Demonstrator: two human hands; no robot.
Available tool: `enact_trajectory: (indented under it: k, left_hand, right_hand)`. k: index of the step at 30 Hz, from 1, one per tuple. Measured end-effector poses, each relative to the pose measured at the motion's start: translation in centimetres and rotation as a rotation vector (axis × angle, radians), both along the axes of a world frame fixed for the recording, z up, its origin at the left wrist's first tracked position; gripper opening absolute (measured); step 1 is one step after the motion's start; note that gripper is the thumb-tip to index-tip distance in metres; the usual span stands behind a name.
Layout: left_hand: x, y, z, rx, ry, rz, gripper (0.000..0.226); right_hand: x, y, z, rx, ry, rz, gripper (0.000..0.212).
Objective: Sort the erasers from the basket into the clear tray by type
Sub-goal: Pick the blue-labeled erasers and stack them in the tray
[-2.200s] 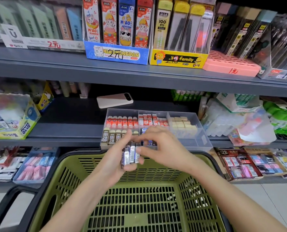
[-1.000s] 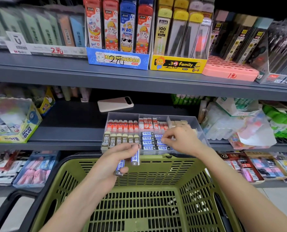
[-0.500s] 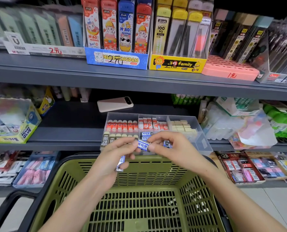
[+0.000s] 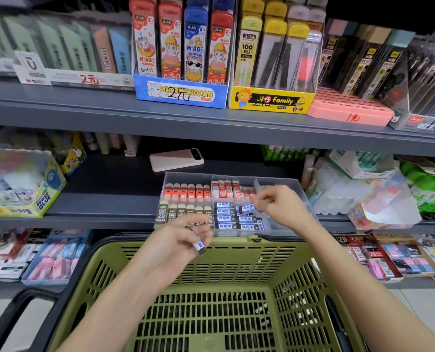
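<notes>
- Pinches a blue eraser [image 4: 246,207] between thumb and fingertips of the right hand [image 4: 282,207], just above the front middle compartment of the tray [image 4: 278,180], over the blue stack [image 4: 224,218] lying there.
- Grips a second eraser [image 4: 199,247], same blue kind, in the curled fingers of the left hand [image 4: 178,240], over the far rim of the basket [image 4: 236,243] and near the tray's front edge.
- Finds the tray at the front edge of the shelf [image 4: 104,207], the basket just below it.
- Counts four compartments already filled by type: red erasers [image 4: 187,191] back left, red-and-white ones [image 4: 226,189] back middle, brown 2B ones [image 4: 170,214] front left, blue front middle.
- Cannot tell the back right contents: mostly hidden behind the right hand.
- Sees nothing lying in the front right compartment.
- Sees no erasers on the visible basket floor. Pale specks through the mesh are too small to tell, and the near end is cut off.
- Looks close to done, as a judgement: only the two blue erasers in hand left to place, both probably bound for the blue stack.
</notes>
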State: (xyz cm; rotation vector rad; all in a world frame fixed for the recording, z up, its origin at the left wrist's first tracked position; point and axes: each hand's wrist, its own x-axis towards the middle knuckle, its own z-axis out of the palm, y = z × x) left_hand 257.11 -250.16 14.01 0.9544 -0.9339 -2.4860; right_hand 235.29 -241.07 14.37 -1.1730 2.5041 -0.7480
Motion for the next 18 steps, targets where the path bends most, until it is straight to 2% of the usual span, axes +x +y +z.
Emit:
enact_trajectory:
  k: [3,6,9,12,14,16,17,18]
  left_hand:
    - [0.4,-0.2,0.0,-0.031,-0.006,-0.013,0.038]
    - [0.7,-0.2,-0.1,-0.153,-0.008,-0.05,0.031]
    - [0.8,0.1,-0.2,-0.319,-0.026,-0.054,0.037]
    - [0.7,0.4,-0.2,-0.439,-0.072,-0.017,0.044]
    - [0.4,0.4,-0.3,-0.495,-0.089,0.018,0.039]
    - [0.1,0.4,-0.6,-0.528,-0.075,0.072,0.033]
    - [-0.1,0.4,-0.6,-0.536,-0.061,0.094,0.034]
    - [-0.4,0.4,-0.7,-0.538,-0.047,0.11,0.039]
  right_hand:
    - [0.1,-0.6,-0.8,0.023,0.071,0.071,0.017]
    - [0.2,-0.5,-1.3,0.065,0.31,0.102,0.02]
    - [0.0,-0.5,-1.8,0.13,0.576,0.163,0.024]
    - [0.2,-0.6,-1.4,0.199,0.681,0.175,0.026]
    - [1.4,-0.1,-0.9,0.037,0.608,0.155,0.024]
    - [3.6,1.0,0.0,-0.216,0.236,0.17,0.019]
    - [5.1,1.7,0.5,-0.293,0.032,0.215,0.019]
    - [6.5,2.3,0.9,-0.336,-0.085,0.262,0.022]
